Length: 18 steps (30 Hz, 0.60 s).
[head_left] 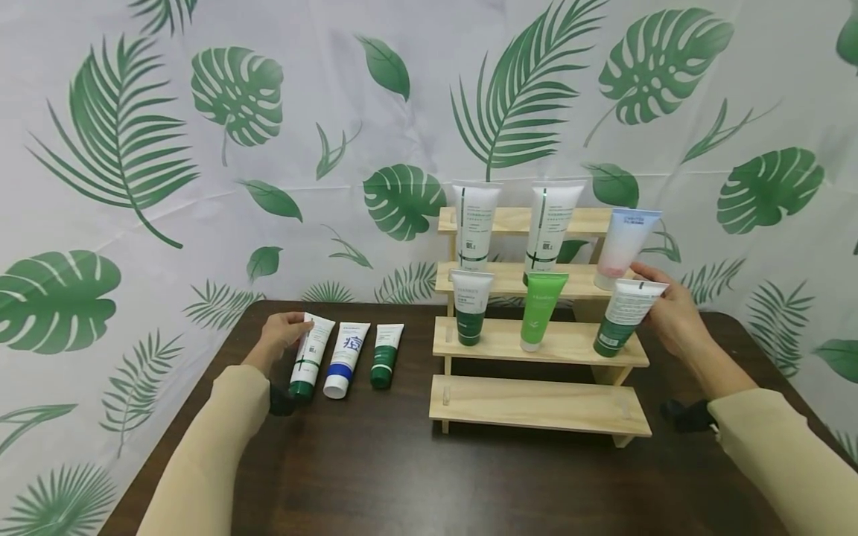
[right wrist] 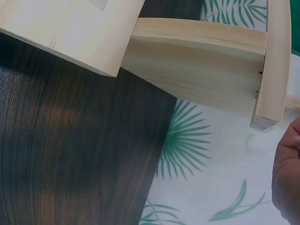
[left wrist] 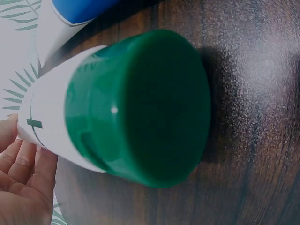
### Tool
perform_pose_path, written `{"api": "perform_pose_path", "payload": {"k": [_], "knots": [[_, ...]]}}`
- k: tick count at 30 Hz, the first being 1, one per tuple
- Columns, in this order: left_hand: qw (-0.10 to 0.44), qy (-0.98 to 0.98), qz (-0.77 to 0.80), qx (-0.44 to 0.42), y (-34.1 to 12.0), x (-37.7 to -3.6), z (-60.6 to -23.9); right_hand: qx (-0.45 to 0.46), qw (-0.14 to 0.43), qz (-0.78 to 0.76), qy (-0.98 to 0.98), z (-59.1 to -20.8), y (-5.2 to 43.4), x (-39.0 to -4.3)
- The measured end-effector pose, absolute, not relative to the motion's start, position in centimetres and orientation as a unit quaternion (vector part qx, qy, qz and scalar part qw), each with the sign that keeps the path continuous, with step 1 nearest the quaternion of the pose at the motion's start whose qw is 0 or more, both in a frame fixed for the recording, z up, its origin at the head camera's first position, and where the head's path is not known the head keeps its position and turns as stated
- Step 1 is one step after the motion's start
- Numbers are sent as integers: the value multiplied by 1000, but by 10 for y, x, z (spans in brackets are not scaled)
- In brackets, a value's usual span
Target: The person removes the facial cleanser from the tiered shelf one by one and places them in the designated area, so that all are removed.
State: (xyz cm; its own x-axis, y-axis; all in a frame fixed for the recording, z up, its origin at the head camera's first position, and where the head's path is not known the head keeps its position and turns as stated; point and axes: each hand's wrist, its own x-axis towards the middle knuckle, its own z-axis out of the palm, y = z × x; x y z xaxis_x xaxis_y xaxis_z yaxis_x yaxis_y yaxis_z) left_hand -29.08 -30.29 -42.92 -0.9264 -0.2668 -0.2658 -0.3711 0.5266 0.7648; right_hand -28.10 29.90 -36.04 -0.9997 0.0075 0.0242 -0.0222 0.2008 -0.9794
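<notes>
My left hand [head_left: 280, 333] pinches the flat end of a white squeeze tube [head_left: 312, 353] with a green cap [left wrist: 164, 108]. That tube lies on the dark table, cap toward me. Beside it lie a white tube with a blue band [head_left: 346, 357] and a smaller white-and-green tube [head_left: 386, 356]. My right hand [head_left: 673, 316] holds the upper end of a white tube with a green lower part [head_left: 625, 316], at the right of the stand's second step from the bottom. Its fingertips are partly hidden behind the tube, close to a pink-and-blue tube [head_left: 625, 249] one step higher.
A stepped wooden stand [head_left: 536, 402] is on the right of the table [head_left: 375, 461]. On it are two tall white tubes [head_left: 477, 223], a grey-and-green tube [head_left: 471, 301] and a bright green tube [head_left: 543, 309]. A leaf-patterned cloth [head_left: 322, 97] hangs behind.
</notes>
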Motion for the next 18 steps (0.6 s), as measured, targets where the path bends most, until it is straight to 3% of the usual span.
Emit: {"api": "perform_pose_path", "payload": {"k": [18], "knots": [[36,869,449,-207,-300,-292,-438,2,9,658,-753,-361,300,-280]]}}
